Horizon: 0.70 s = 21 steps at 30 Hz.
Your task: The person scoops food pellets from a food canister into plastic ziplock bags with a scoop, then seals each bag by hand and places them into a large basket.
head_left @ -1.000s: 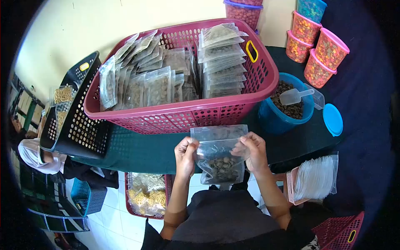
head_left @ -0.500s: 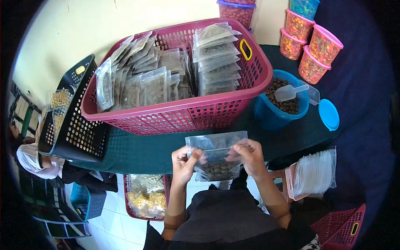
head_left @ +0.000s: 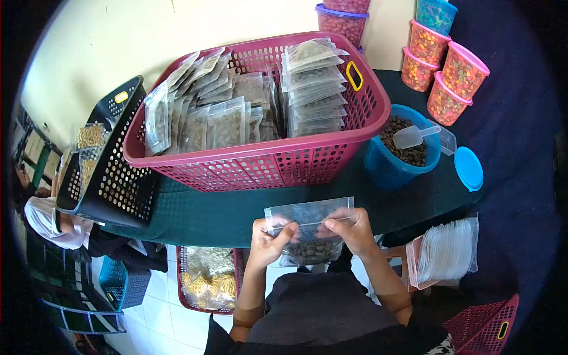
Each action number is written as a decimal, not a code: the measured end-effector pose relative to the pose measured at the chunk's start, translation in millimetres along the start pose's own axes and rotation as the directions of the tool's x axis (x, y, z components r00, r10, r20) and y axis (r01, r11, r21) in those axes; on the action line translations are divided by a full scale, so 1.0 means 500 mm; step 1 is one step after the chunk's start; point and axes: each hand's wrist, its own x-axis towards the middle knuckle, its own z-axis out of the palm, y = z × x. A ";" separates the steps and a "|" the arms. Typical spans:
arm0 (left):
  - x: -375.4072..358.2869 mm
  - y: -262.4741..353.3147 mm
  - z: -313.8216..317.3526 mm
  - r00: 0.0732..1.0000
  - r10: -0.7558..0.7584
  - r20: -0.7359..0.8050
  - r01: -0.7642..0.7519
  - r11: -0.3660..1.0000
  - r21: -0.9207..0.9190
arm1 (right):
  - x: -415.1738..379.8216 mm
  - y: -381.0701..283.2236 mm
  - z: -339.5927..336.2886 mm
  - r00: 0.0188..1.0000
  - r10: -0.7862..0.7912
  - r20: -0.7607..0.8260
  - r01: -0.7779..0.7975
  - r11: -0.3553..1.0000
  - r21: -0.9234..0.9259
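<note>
A clear zip-lock bag (head_left: 312, 251) with dark brown pieces in its lower part hangs upright in front of my body. My left hand (head_left: 270, 241) pinches it on the left, thumb on the zip line and fingers behind the plastic. On the other side my right hand (head_left: 354, 232) grips the bag the same way. Beyond it, a large maroon basket (head_left: 236, 167) holds several filled bags standing in rows. To its right stands a blue tub (head_left: 390, 173) of brown pieces, with a clear plastic scoop (head_left: 408, 138) lying on top.
Pink-lidded tubs (head_left: 449, 89) of colourful pieces are stacked at the back right, near a round blue lid (head_left: 468, 168). Flat bags (head_left: 447, 251) fill a pink basket at lower right. A black basket (head_left: 127, 189) stands left; a person in white (head_left: 44, 222) is beyond it.
Both thumbs have slid inward along the zip line, closer to each other. The bag sits slightly lower in view, and the whole scene has shifted a little with my head.
</note>
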 end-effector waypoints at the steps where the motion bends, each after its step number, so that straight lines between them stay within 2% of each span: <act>1: 0.000 0.001 0.001 1.000 -0.011 -0.010 0.011 1.000 0.002 | 0.000 0.001 0.000 1.000 -0.001 -0.003 0.001 1.000 0.003; 5: -0.003 0.004 0.004 1.000 -0.013 0.015 0.014 0.999 -0.037 | -0.004 0.012 -0.003 0.996 -0.088 0.013 0.089 0.995 -0.036; 6: 0.000 0.009 0.008 0.999 -0.037 0.039 0.036 0.999 0.026 | -0.006 0.014 -0.005 0.993 -0.114 0.019 0.115 0.991 -0.066; 7: 0.002 0.011 0.010 0.996 -0.063 0.062 0.057 0.994 0.089 | -0.008 0.012 -0.004 0.994 -0.112 0.016 0.113 0.991 -0.065; 8: 0.004 0.004 0.007 0.994 -0.027 0.109 0.017 0.996 0.092 | -0.009 0.008 -0.002 0.997 -0.081 0.014 0.082 0.995 -0.055; 13: 0.006 0.002 0.021 0.995 0.007 0.095 -0.013 0.998 0.059 | -0.009 -0.011 0.003 1.000 -0.015 0.000 0.015 0.996 -0.090; 15: 0.009 0.003 0.024 0.992 0.022 0.121 -0.035 0.994 0.103 | -0.007 -0.010 0.006 0.988 -0.146 0.049 0.153 0.967 -0.202; 17: 0.010 -0.003 0.025 0.988 0.036 0.147 -0.056 0.989 0.137 | -0.009 -0.006 0.000 0.991 -0.131 0.028 0.134 0.968 -0.210; 21: 0.003 -0.004 0.035 0.984 -0.030 0.178 0.025 0.999 0.031 | -0.016 -0.009 -0.002 0.979 -0.202 0.018 0.200 0.946 -0.254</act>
